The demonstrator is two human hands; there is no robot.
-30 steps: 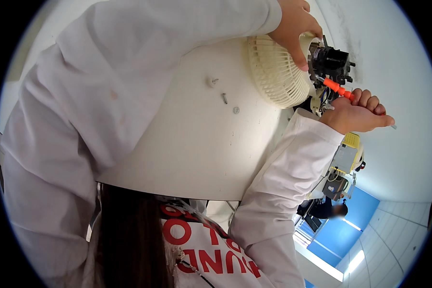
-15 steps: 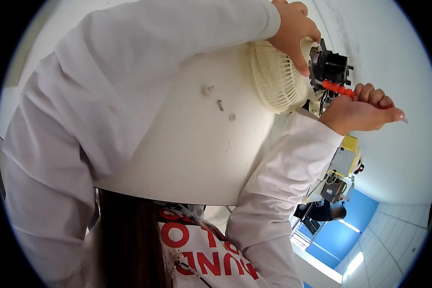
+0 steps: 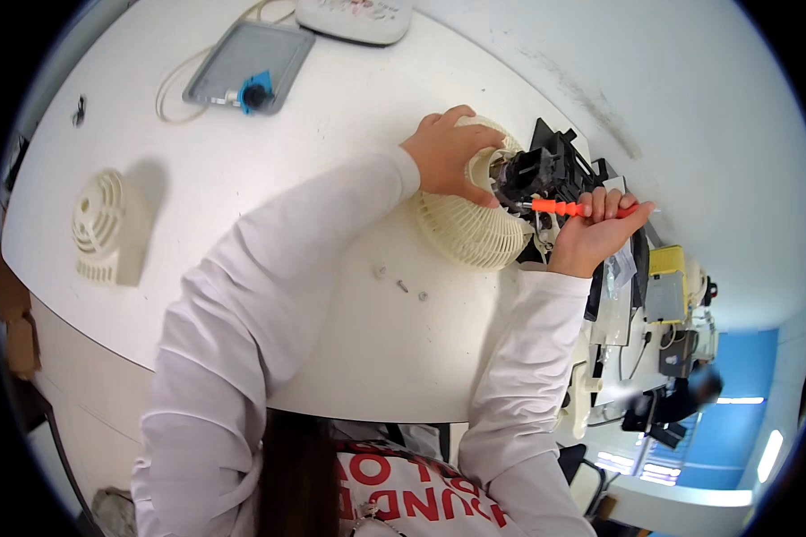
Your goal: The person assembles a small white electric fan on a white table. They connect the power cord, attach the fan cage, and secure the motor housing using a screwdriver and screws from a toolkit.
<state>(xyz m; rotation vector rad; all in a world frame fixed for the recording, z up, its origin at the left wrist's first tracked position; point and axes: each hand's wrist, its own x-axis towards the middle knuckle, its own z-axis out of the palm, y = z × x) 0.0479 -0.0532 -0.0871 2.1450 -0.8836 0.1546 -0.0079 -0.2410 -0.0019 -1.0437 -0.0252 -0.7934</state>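
My left hand [image 3: 457, 159] is closed on the rim of a cream slatted fan housing [image 3: 475, 234], its thumb pressed along the near side. A black motor [image 3: 527, 172] is set in the housing's open end, with wires beside it. My right hand [image 3: 598, 231] grips an orange-handled screwdriver [image 3: 557, 208], its shaft pointing left into the motor area. Where its tip touches is hard to make out. On the tabletop nearer me lie a small screw [image 3: 402, 286] and two small pale round pieces, one of them a washer-like disc [image 3: 424, 296].
At the left stands a cream vented cover [image 3: 103, 224]. Farther back are a grey tray [image 3: 269, 54] holding a blue-and-black part [image 3: 256, 92] and a white device [image 3: 354, 20]. Black parts [image 3: 560, 148] crowd the right edge beside the wall. A person [image 3: 681, 403] is in the background.
The view has shifted, bringing the tray, vented cover and more table into sight. My left hand still holds the fan housing and my right the screwdriver, its shaft now more plainly directed at the motor.
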